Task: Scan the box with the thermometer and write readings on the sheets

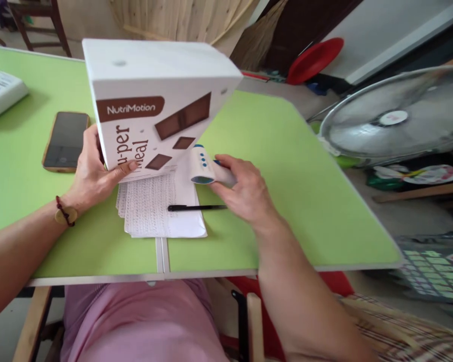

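Note:
My left hand [92, 171] grips the lower edge of a white NutriMotion meal box [184, 95], thumb on its printed front. The box is tilted up above the table, with brown bars pictured on it. In my right hand [247, 188] is a white-and-blue gun-shaped device [204, 163], gripped by its handle, with a wide mouth and blue dots on its head. The device is close to the box's lower right side. Beneath them lies a stack of handwritten papers [154, 213], partly hidden by the box. A black pen [196, 207] rests across the papers, its right end reaching my right hand.
A phone [66, 141] lies left of my left hand on the green table [298, 201]. Farther left is a white box with blue print [2, 95]. Beyond the table's right edge stands a fan [394, 118]; a red basin [317, 60] is behind.

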`<state>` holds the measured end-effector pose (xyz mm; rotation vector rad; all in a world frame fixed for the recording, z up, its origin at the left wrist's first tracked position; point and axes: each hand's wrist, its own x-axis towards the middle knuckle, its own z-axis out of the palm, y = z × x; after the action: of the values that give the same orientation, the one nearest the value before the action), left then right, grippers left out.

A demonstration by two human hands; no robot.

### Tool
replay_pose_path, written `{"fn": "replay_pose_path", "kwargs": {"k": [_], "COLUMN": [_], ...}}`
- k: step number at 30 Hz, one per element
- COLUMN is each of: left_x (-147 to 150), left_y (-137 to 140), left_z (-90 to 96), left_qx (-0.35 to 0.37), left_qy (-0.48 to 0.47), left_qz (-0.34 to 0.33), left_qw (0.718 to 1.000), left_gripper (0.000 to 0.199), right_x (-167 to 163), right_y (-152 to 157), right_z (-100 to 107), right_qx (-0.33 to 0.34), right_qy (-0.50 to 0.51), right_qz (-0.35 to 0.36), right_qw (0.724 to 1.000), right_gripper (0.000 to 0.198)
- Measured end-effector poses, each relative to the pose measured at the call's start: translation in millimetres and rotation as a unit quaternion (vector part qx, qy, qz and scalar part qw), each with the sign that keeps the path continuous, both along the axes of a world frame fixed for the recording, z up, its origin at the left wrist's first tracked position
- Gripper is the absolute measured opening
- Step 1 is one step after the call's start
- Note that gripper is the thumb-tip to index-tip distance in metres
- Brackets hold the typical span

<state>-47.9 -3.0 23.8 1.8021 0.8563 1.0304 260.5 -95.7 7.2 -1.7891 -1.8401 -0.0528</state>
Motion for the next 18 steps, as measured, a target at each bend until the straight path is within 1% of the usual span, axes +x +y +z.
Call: {"fn": "replay_pose_path", "kwargs": {"k": [2, 3, 6, 10, 14, 18], "left_x": [1.0, 1.5, 1.8, -0.9, -1.9, 0.3], "left_y": [-1.6, -2.1, -0.3, 8.8, 16.1, 15.4], "left_z": [1.8, 2.8, 2.8, -7.3, -16.6, -13.8], "left_qx": [0.048, 0.068, 0.098, 0.119, 0.147, 0.165], "left_qy": [0.023, 0.033, 0.047, 0.062, 0.048, 0.051], "left_qz": [0.07, 0.085, 0.084, 0.091, 0.068, 0.03], "left_qw": [0.996, 0.993, 0.991, 0.987, 0.986, 0.985], "left_gripper": [0.095, 0.094, 0.087, 0.082, 0.075, 0.054], "right_x": [-2.0, -2.5, -1.4, -0.5, -3.1, -1.8], "right_y": [3.4, 4.5, 5.9, 3.3, 2.3, 6.2], "right_z": [-7.7, -10.3, -12.6, -10.3, -14.3, -22.0], "right_qx": [0.013, 0.019, 0.05, 0.102, 0.095, 0.067], "right_qy": [-0.011, -0.015, -0.023, -0.023, -0.032, -0.029], "right_qz": [0.002, 0.004, 0.007, 0.011, 0.04, 0.035], "right_qw": [1.0, 1.0, 0.998, 0.994, 0.994, 0.997], "right_gripper": [0.041, 0.039, 0.033, 0.034, 0.031, 0.031]}}
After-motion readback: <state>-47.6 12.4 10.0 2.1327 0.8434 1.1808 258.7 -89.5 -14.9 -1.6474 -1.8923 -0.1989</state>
